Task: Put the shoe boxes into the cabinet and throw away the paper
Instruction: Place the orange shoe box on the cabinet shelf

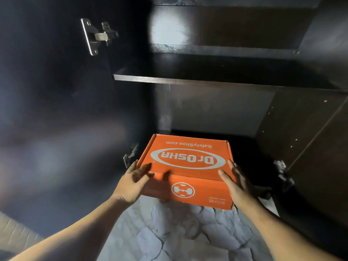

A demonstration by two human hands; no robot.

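An orange shoe box (186,166) with a white oval logo is held between my hands at the mouth of the dark cabinet's (216,113) bottom compartment. My left hand (134,182) presses its left side, fingers straight, thumb over the lid's edge. On the box's right side my right hand (236,183) lies flat, fingers straight. The box's far end reaches into the compartment; its near end hangs over the floor. Whether it rests on the cabinet bottom cannot be told. No paper is in view.
A shelf board (188,80) crosses the cabinet above the box. The left door (56,110) stands open, with metal hinges (96,36); the right door (320,176) is open too. Grey stone-patterned floor (178,232) lies beneath my arms.
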